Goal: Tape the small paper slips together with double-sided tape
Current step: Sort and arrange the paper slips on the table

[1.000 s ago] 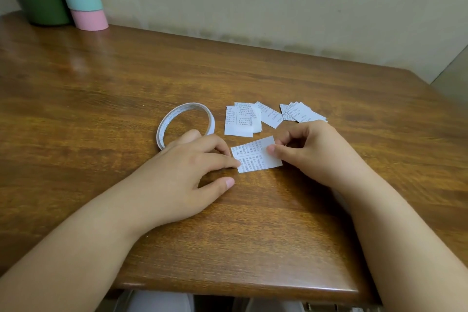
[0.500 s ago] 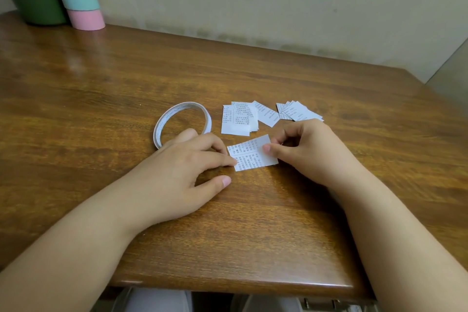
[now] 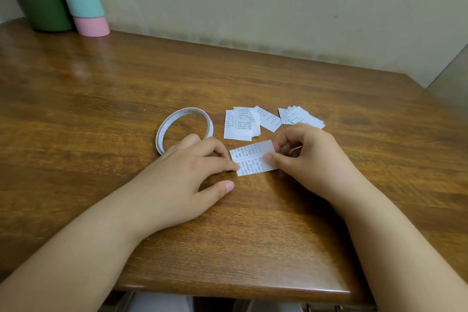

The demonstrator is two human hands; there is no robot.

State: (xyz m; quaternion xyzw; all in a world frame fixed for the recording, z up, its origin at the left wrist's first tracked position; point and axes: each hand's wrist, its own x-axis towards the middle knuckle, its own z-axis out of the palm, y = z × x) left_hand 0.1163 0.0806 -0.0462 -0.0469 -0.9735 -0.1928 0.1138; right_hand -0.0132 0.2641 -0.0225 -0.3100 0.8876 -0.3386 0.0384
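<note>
Both hands hold one printed paper slip flat on the wooden table.

The left hand (image 3: 187, 175) presses its fingertips on the paper slip's (image 3: 249, 159) left edge; the right hand (image 3: 309, 157) pinches its right edge. The tape roll (image 3: 183, 129) lies just behind the left hand; the loose slips (image 3: 253, 121) lie beyond.

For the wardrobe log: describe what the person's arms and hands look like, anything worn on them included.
Both forearms are bare up to the frame edge: no sleeves or cuffs show. The left hand and right hand wear no gloves, and no rings, watch, bracelets or markings are visible. The fingernails that show are short and look unpainted.
</note>
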